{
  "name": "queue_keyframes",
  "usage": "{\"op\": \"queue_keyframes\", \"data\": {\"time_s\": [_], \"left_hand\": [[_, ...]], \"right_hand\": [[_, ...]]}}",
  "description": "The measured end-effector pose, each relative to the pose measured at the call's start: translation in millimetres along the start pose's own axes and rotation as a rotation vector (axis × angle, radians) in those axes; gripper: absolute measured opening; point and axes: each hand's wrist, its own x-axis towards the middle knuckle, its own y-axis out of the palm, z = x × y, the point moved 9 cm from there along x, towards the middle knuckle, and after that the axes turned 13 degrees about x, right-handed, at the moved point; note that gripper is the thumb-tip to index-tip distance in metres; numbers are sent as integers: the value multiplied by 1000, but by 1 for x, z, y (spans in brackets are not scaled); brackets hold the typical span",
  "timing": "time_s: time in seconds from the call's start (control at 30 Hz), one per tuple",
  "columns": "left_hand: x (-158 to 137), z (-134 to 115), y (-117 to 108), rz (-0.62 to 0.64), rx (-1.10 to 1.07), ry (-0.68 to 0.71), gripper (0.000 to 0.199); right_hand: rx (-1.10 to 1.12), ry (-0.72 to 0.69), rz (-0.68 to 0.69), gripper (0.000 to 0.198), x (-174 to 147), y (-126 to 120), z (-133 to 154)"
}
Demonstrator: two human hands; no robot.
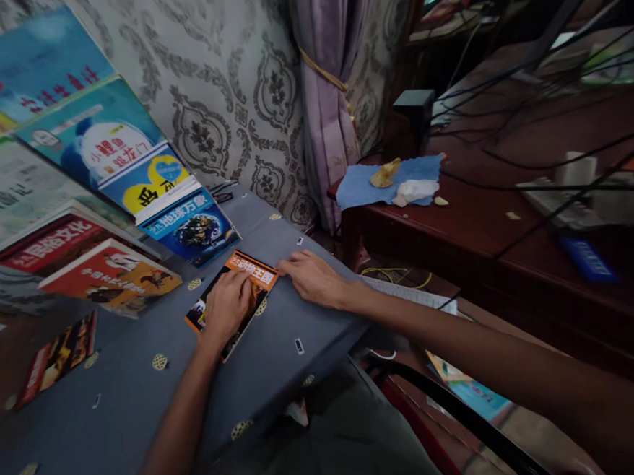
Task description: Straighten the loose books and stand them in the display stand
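A small book with an orange and black cover lies at a slant on the grey patterned tablecloth. My left hand rests over its cover, palm down with the fingers stretched out, hiding much of the picture. At the upper right corner of this book, my right hand has its thumb and fingers drawn together in a pinch on the edge. Just beyond stands a blue book with a globe on its front. Another thin book with a dark red cover lies flat toward the left.
Several books lean in tiers at the back left, including an orange one. To the right, a dark red wooden table carries a blue cloth and tangled black cables. A chair arm stands beside me.
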Motion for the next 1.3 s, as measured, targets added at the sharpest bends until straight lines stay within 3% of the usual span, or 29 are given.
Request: {"op": "queue_keyframes", "data": {"time_s": [0.1,0.17,0.37,0.43,0.57,0.73,0.83,1.0,1.2,1.3], "left_hand": [[-10,46,4,46,93,-205,37],[-21,65,6,86,104,-266,38],[-47,80,14,163,-39,-334,34],[-52,86,23,159,-247,-423,33],[-60,91,57,179,-934,-640,36],[-52,72,67,141,-1421,-614,46],[-50,61,63,115,-1729,-566,54],[-51,61,44,41,-1936,-465,55],[-60,79,29,-28,-1951,-382,55],[-67,97,22,-53,-1929,-362,53]], "right_hand": [[-21,30,10,38,-3,3,1],[-34,48,13,37,-6,4,2],[-57,65,-24,31,2,2,11],[-47,81,-21,34,8,4,13],[-82,83,-55,42,15,15,19],[-69,14,-194,49,14,32,19],[76,-5,-240,52,13,35,9],[589,85,-222,56,20,27,-3],[1153,313,126,55,28,57,13],[1284,313,261,56,38,57,32]]}}
